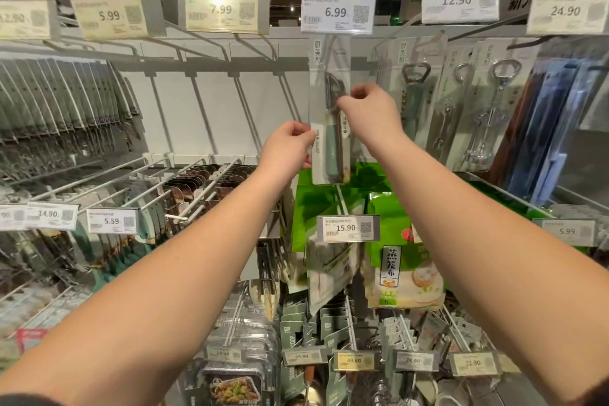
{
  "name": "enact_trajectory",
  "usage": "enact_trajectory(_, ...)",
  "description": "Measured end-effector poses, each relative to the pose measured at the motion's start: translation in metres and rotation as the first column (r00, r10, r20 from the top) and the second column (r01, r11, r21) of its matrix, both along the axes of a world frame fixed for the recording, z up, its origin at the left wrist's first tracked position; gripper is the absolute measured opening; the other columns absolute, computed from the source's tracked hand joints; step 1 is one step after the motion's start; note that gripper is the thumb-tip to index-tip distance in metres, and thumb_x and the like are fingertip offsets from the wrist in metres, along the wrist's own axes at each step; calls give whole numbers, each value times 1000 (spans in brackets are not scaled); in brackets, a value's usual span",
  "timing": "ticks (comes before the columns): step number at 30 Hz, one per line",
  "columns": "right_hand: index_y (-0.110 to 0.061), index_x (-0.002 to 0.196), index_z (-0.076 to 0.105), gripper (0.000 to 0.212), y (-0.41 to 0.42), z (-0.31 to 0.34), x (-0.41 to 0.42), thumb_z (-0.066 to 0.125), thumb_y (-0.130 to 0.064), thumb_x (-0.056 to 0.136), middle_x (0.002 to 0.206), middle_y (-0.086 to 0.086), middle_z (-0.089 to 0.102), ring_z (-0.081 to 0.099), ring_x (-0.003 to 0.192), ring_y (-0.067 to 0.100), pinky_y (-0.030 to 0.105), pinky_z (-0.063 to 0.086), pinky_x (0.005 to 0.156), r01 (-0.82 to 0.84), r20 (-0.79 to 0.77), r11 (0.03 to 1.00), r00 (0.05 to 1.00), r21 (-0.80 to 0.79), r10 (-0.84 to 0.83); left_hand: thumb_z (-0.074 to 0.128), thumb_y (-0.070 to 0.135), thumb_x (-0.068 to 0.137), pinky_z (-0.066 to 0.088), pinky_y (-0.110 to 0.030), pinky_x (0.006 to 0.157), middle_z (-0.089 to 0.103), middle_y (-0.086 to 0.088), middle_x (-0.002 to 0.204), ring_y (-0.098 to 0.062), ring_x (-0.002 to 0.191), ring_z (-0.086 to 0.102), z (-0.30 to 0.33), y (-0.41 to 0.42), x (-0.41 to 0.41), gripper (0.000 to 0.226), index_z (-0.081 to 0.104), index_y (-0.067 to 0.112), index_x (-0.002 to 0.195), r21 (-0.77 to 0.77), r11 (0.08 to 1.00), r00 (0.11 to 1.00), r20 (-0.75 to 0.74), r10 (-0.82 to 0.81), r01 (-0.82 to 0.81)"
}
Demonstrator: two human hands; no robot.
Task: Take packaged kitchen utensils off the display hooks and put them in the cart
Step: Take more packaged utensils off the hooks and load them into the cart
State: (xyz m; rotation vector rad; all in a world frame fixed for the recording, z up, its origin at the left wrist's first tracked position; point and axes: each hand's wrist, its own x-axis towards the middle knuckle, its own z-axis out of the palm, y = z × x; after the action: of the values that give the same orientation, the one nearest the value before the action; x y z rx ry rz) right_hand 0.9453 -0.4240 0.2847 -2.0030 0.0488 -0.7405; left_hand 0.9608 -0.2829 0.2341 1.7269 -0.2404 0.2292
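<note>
My left hand [290, 145] pinches the left edge of a long clear plastic package with a green-handled peeler [329, 128] inside. My right hand [369, 109] has its fingers curled on the right side of the same package, higher up. The package hangs below the white 6.99 price tag [337, 11], beside the packaged metal bottle openers [415, 89].

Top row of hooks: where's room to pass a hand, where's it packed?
Free: the bare hooks under the 5.99 and 7.99 tags, between the dark packs and the peeler pack that both hands pinch. Crowded: the opener packs to its right, and the green bags below.
</note>
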Motion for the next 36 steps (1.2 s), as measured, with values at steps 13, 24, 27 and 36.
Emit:
enact_trajectory(13,-11,127,52,32,2,0,72,55,-26,99,106,4,55,54,89,20,31,45,78,-26,-126,993,991,112,40,53,4,91,52,-31,90,63,-9,133,-24,114,61,0,-19,45,53,53,15,142,121,989,996,-17,85,-83)
enact_trajectory(24,-7,132,52,39,0,-7,105,54,-28,100,134,14,52,53,122,29,32,42,97,94,-91,966,989,-239,-118,52,2,96,38,-19,98,51,-6,150,-22,133,51,2,-32,79,56,43,12,150,188,974,989,-54,140,-128)
enact_trajectory(27,-11,141,47,39,-2,-7,110,47,-19,103,141,19,45,43,133,35,39,41,105,57,-134,952,986,-301,-101,52,2,96,37,-19,90,49,-7,151,-18,119,56,1,-34,84,57,41,11,151,206,972,990,-60,126,-111)
enact_trajectory(36,-20,151,35,47,-3,-2,103,40,-11,105,148,19,38,35,137,34,39,39,103,99,-123,937,981,-335,-147,53,8,95,53,-33,83,56,-7,143,-16,75,59,-1,-33,93,59,39,17,152,262,960,984,-114,136,-102)
